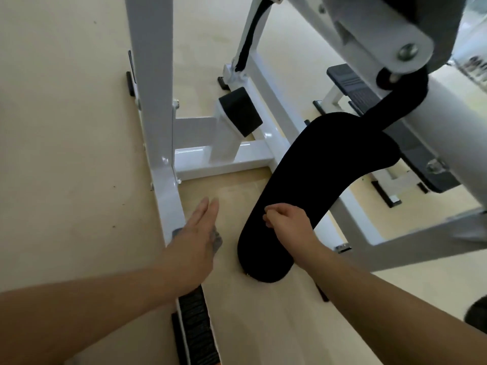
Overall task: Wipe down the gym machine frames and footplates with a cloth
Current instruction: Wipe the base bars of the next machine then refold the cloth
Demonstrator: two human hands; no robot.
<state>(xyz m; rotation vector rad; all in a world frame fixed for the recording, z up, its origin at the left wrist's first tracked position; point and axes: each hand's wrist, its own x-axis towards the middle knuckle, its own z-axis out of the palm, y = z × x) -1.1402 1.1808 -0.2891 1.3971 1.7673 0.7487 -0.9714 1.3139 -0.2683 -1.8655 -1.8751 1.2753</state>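
My left hand (196, 233) lies flat with straight fingers on a grey patterned cloth (217, 241). It presses the cloth down where the white frame's base rail (171, 206) meets the floor. Only the cloth's edges show beside my palm. Just below my left wrist is a black ribbed footplate (195, 335). My right hand (286, 219) is curled into a loose fist on the left edge of a long curved black pad (311, 175). I see nothing inside that fist.
A white upright post (151, 88) rises at the left, joined by a cross rail (224, 160) with a black rubber stop (241, 110). A large white pivot arm (382, 35) hangs overhead at the right. Another dark footplate (390, 119) sits behind. The floor (66, 154) is beige.
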